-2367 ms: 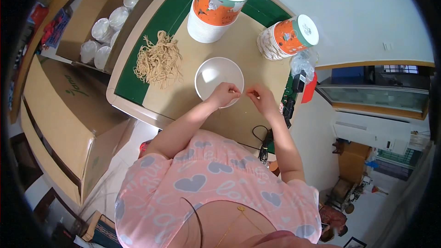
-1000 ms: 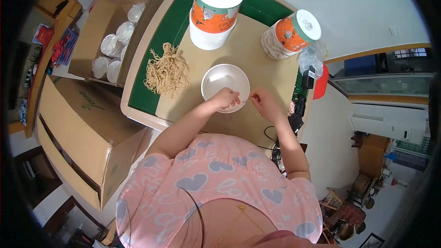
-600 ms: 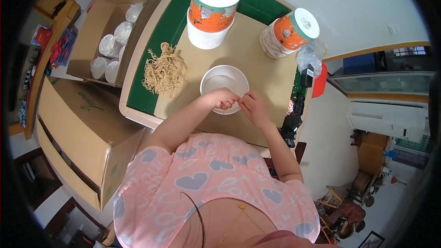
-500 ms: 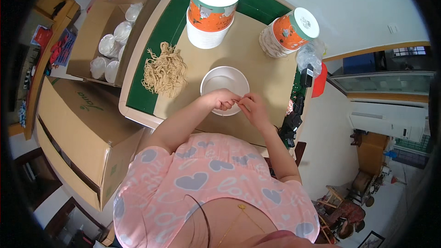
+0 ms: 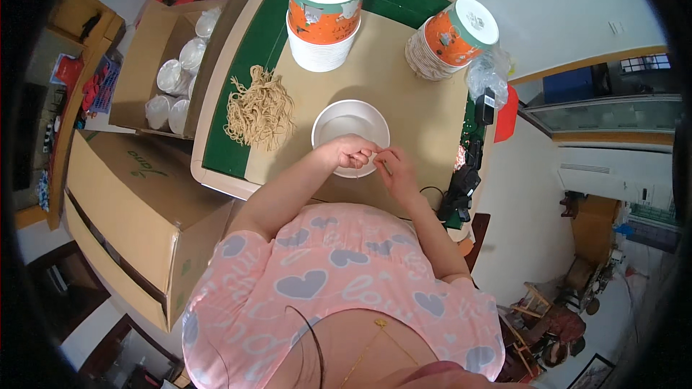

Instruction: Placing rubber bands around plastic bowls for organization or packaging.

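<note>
Both my hands meet over the near rim of a white round tub (image 5: 337, 122), which stands on the tan board in front of me. My left hand (image 5: 350, 151) is closed, with fingertips pinched toward the right one. Close against it, my right hand (image 5: 398, 173) is also pinched, and a short bit of thin tan cord (image 5: 388, 168) shows at its fingers. Most of the cord is hidden by the hands. Left of the tub lies a loose heap of tan cords (image 5: 259, 109).
A tall tub stack (image 5: 324, 25), orange and green on top, stands at the back, with a shorter stack (image 5: 447, 39) to its right. Black adapters (image 5: 461, 191) line the right edge. Left of the table, a carton (image 5: 140, 79) holds wrapped white tubs near another carton (image 5: 137, 202).
My fingertips have shifted slightly and my right fingers have turned. Both hands stay together above the tub. The whole view has moved a little.
</note>
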The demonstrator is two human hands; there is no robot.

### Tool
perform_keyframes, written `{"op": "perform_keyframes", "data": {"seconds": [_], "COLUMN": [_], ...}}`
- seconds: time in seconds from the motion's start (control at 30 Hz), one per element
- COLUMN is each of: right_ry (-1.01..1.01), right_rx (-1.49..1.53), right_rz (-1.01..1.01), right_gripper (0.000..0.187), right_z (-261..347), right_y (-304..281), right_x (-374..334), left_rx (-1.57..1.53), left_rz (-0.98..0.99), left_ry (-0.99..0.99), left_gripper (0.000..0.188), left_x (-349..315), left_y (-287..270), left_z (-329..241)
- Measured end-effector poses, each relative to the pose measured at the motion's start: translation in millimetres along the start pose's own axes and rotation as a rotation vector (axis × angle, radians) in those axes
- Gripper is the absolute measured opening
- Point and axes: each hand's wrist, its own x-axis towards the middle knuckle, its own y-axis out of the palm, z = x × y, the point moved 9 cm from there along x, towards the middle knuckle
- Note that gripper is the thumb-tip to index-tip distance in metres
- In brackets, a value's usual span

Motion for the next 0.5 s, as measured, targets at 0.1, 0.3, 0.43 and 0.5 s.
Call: {"op": "perform_keyframes", "data": {"seconds": [0.1, 0.3, 0.43, 0.5], "right_ry": [0.196, 0.7, 0.877, 0.868], "right_rx": [0.18, 0.845, 0.94, 0.938], "right_rz": [-0.014, -0.078, -0.127, -0.145], "right_gripper": [0.01, 0.008, 0.01, 0.011], "right_z": [-25.3, -70.8, -79.1, -79.4], "right_y": [7.9, 35.2, 42.3, 41.9], "right_x": [-5.4, -21.5, -34.7, -37.7], "left_rx": [-0.161, 0.16, 1.02, 1.194], "left_rz": [0.002, -0.192, -0.5, -0.541], "left_ry": [0.045, 0.429, 0.98, 1.031], "left_gripper": [0.015, 0.01, 0.005, 0.004], "left_x": [-5.0, -36.3, -86.1, -96.7], "left_y": [4.2, 9.9, 44.9, 59.6], "left_z": [-1.1, -32.7, -55.9, -54.8]}}
